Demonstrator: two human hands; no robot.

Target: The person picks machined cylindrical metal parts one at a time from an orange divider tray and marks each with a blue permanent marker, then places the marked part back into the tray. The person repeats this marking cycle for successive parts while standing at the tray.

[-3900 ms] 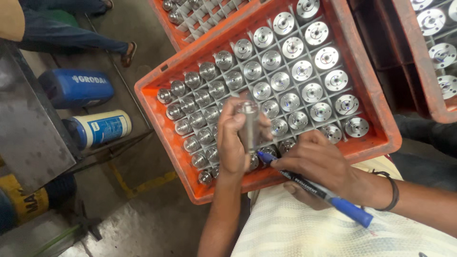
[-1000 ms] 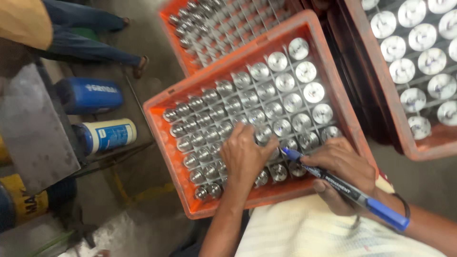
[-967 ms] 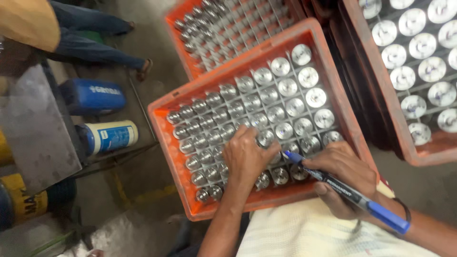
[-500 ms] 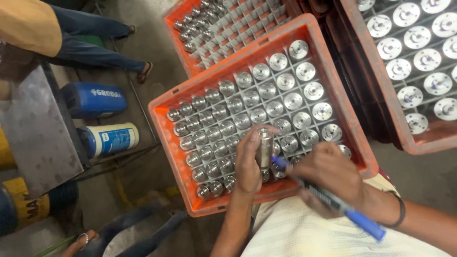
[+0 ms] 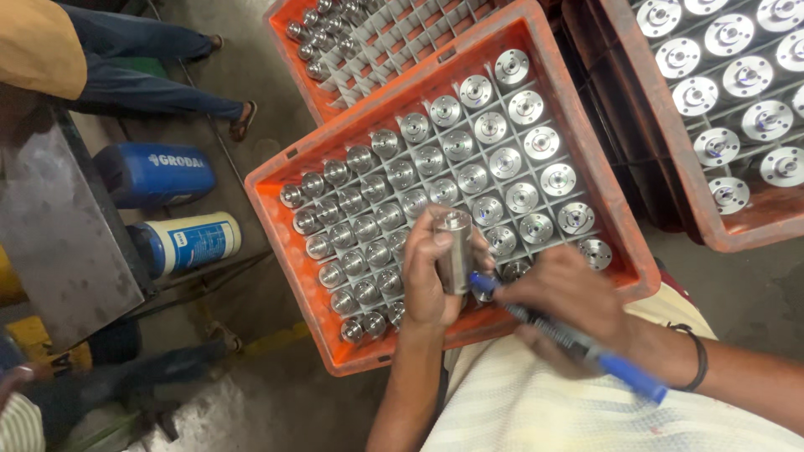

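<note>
My left hand [image 5: 429, 276] grips a shiny metal cylinder [image 5: 453, 251], lifted upright just above the orange crate [image 5: 586, 159] in front of me. My right hand [image 5: 578, 305] holds a blue marker pen [image 5: 569, 339], and its tip touches the cylinder's side near the lower end. The crate's grey grid holds several more metal cylinders [image 5: 502, 163] standing on end.
A second orange crate [image 5: 335, 50] lies beyond, partly filled, and a third [image 5: 729, 109] sits to the right with larger round parts. A blue canister [image 5: 155, 174] and a white-and-blue one [image 5: 188, 243] lie on the floor at left beside a grey metal plate [image 5: 59, 243]. Another person's legs [image 5: 159, 84] are at the top left.
My left hand went down into the crate, then came up with a cylinder. My right hand has brought the marker tip against it. The camera shifted slightly.
</note>
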